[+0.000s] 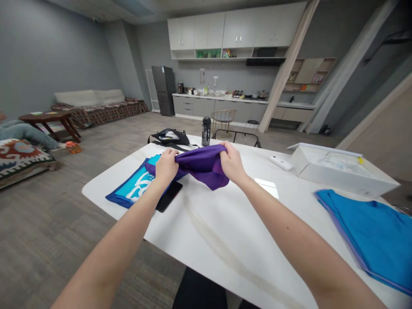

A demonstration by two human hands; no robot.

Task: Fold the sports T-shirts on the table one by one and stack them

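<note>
A purple cloth point(206, 165) is stretched between my two hands, raised over the white table point(206, 240). My left hand point(167, 165) is closed on its left end, and a loose purple tail hangs past that hand. On the upper right corner, my right hand point(231, 161) has a closed grip; the lower edge droops in folds. Below and left of the cloth lies a blue bag or folded fabric with white lettering point(139, 185). A dark phone point(169, 196) sits partly beneath my left hand and wrist.
Toward the far edge stand a dark bottle point(206, 131) and a black bag point(170, 137). At the right are a white box point(337, 169), folded blue fabric point(370, 231) and a white handheld device point(280, 163). A white card point(267, 187) lies near my right forearm. A person's leg point(28, 133) shows far left.
</note>
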